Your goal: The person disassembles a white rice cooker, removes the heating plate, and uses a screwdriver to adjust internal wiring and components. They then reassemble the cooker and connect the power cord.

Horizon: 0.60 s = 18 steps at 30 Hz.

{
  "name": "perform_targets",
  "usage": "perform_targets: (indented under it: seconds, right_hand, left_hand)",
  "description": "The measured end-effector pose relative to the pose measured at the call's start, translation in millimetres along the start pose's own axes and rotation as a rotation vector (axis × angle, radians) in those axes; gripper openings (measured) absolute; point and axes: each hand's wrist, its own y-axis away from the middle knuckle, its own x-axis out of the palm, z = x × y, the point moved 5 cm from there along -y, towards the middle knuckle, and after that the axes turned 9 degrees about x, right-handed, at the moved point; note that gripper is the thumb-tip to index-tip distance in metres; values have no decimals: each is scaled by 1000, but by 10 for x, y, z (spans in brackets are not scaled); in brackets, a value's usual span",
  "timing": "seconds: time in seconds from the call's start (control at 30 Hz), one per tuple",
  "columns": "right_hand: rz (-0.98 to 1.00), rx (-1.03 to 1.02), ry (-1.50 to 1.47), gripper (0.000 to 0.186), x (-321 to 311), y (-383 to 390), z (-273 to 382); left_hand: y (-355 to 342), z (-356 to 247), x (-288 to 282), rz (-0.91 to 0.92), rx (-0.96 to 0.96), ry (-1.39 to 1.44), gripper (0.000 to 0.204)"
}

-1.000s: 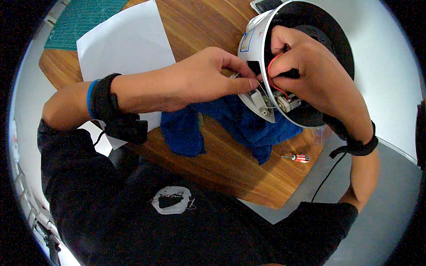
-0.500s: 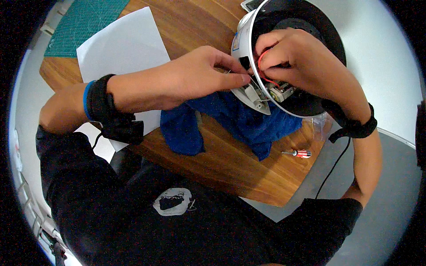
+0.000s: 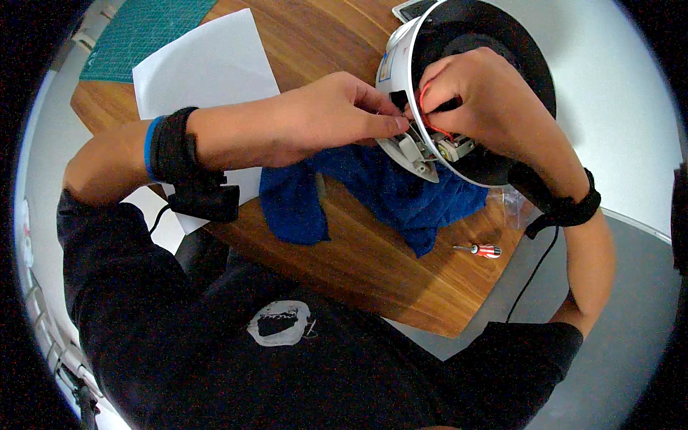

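Observation:
A white, round appliance housing (image 3: 411, 68) with a dark inside lies tipped on its side, its open end facing right. My right hand (image 3: 469, 93) reaches into the opening, fingers pinched together. A red wire (image 3: 424, 107) loops out from between them. Just outside the rim, the thumb and fingers of my left hand (image 3: 344, 111) are closed together. What they hold is too small to make out. Below those fingertips a pale curved panel (image 3: 423, 169) with small white parts hangs at the housing's edge. Beside it, a small component (image 3: 453, 148) sits inside the rim.
Under the housing a crumpled blue cloth (image 3: 373, 197) lies on the wooden table (image 3: 344, 254). A red-and-white screwdriver (image 3: 486, 250) rests near the right edge, by a clear plastic bag (image 3: 513, 208). White paper (image 3: 208, 64) and a green cutting mat (image 3: 143, 36) are at left.
Both hands stay at the housing's rim, with only slight shifts. The right wrist has moved a little to the left, and the whole view has shifted slightly.

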Motion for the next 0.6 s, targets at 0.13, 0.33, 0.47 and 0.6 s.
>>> perform_targets:
  seconds: [0.13,0.33,0.47,0.6]
  right_hand:
    - [-24,-21,-40,11,-1,27,-15]
    - [-8,14,-99,14,6,51,-63]
    - [-10,-5,-120,14,-21,48,-16]
    - [6,13,-128,14,-14,84,-48]
  left_hand:
    - [-20,-20,30,15,-6,47,34]
    - [-29,-17,19,17,-2,65,33]
    - [-17,-8,21,-17,-25,43,31]
    - [-33,-31,41,-19,-35,3,32]
